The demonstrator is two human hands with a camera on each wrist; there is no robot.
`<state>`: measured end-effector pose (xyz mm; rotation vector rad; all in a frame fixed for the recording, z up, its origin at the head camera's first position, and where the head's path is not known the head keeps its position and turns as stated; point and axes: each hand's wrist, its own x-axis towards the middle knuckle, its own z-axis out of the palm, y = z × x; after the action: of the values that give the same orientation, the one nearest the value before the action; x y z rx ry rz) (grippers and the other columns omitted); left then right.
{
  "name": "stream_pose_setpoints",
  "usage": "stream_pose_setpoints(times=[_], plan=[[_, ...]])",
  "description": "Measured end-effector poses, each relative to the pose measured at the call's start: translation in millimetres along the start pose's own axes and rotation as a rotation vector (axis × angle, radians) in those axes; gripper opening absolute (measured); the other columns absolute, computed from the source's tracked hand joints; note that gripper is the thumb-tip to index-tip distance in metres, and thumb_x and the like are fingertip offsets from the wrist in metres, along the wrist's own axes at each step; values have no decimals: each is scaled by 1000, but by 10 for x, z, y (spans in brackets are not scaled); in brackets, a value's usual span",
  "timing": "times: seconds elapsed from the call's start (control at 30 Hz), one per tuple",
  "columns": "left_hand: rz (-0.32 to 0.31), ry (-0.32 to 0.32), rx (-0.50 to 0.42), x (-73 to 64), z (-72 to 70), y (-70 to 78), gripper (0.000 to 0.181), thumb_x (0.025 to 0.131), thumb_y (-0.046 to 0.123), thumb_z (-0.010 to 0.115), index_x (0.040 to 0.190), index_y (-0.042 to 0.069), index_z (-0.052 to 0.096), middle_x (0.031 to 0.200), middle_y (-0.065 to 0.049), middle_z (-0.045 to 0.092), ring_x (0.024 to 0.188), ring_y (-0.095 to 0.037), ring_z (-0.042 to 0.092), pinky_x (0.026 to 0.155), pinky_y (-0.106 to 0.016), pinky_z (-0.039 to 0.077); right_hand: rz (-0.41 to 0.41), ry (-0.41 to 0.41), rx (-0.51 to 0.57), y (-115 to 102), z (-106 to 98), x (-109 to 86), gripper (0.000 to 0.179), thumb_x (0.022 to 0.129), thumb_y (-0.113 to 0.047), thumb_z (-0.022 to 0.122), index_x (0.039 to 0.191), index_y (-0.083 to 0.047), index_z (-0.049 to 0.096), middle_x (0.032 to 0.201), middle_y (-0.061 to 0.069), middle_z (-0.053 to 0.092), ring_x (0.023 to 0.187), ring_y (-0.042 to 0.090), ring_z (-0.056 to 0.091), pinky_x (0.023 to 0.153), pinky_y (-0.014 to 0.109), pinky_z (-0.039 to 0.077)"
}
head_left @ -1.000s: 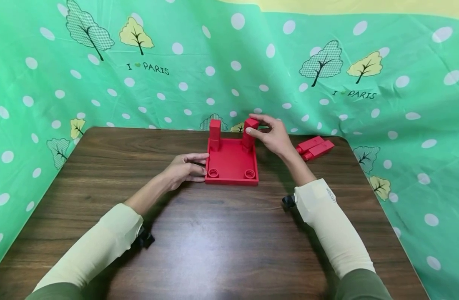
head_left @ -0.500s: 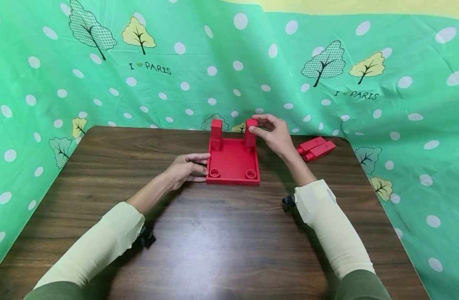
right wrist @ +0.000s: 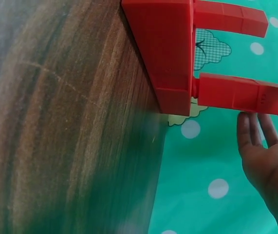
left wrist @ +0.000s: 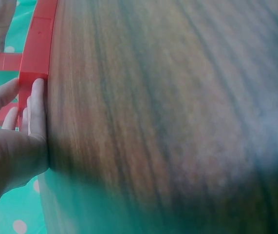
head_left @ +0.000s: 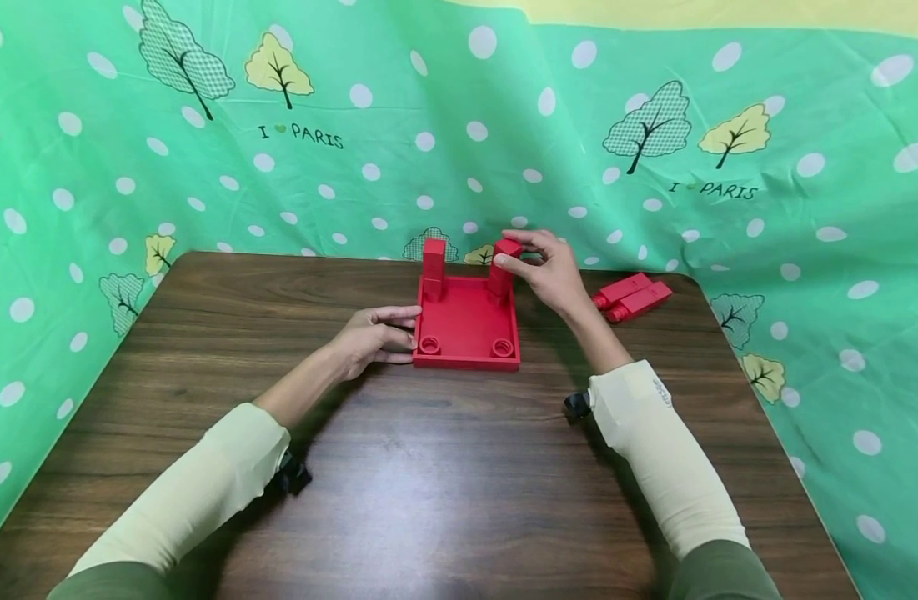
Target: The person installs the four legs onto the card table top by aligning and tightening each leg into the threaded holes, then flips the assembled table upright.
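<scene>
Tray [left wrist: 37, 39] partly outside left wrist view

- Table [head_left: 428, 467]: dark brown wood grain, faint sheen.
- Red tray [head_left: 466, 323]: flat on it, between left hand [head_left: 363, 342] and right hand [head_left: 546, 271].
- Two red posts [head_left: 639, 302]: lying side by side, just right of right hand.

Dark wood-grain table [head_left: 466, 467], light glare near middle. Behind, green cloth [head_left: 451, 83]: white dots [head_left: 483, 42], grey checked trees [head_left: 646, 125], yellow trees [head_left: 277, 68], "PARIS" lettering [head_left: 316, 137], pale-yellow band [head_left: 714, 13] along top.
</scene>
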<state>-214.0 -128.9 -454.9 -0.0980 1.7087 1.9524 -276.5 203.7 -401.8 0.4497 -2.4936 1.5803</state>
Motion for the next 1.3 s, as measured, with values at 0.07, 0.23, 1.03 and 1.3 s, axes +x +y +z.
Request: stream_pose_setpoints(times=[0.07, 0.23, 1.03, 1.3], plan=[[1, 2, -2, -6, 6, 1, 76, 95, -15, 69, 165, 11, 59, 164, -19, 58, 95, -14, 78, 91, -40, 74, -15, -9, 10, 10, -12, -9, 50, 105, -20, 82, 152, -5, 71, 153, 16, 69, 127, 14, 66, 119, 46, 60], [3, 4, 0, -9, 7, -8, 76, 95, -15, 69, 166, 11, 58, 163, -20, 58, 95, -14, 78, 91, -40, 74, -5, -27, 70, 22, -27, -28, 50, 106, -15, 78, 154, -3, 68, 151, 17, 73, 126, 7, 67, 113, 22, 59], [21, 3, 3, -39, 35, -31, 76, 95, -14, 69, 166, 9, 57, 159, -18, 60, 97, -14, 78, 91, -40, 74, 51, -24, -31, -21, -71, -65, 54, 102, -24, 84, 154, -13, 71, 156, 11, 69, 128, 29, 69, 89, 15, 58], [23, 5, 6, -54, 39, -14, 76, 95, -14, 69, 166, 10, 57, 156, -18, 61, 98, -14, 79, 92, -40, 74, 37, -60, -15, -22, -76, -78, 53, 106, -21, 77, 157, -15, 68, 161, 10, 68, 144, 27, 63, 98, 15, 58]])
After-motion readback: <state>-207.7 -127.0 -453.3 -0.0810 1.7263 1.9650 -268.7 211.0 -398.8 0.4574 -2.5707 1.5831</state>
